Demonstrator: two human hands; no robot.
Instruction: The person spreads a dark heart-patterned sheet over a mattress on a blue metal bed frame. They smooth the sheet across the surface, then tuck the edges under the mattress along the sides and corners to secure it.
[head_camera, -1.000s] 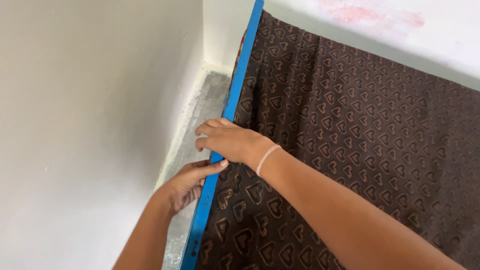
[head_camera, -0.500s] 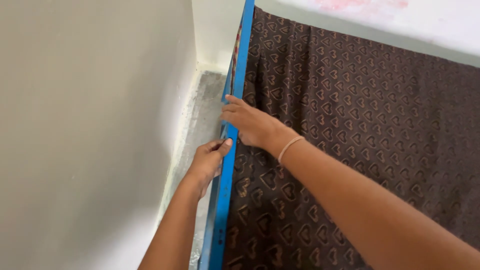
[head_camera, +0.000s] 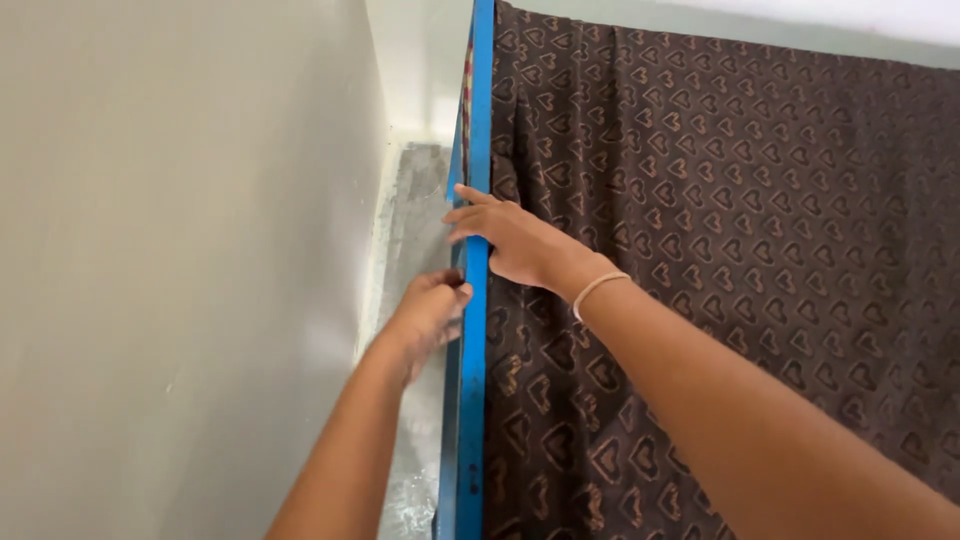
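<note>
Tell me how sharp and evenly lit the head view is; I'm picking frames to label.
Head view: soft daylight, no glare; the left hand is slightly motion-blurred beside the blue frame edge, the right hand on the brown heart-patterned cloth is sharper; the near right forearm is soft; the wall shades gently toward the corner; the grey floor strip lies in dimmer light.
</note>
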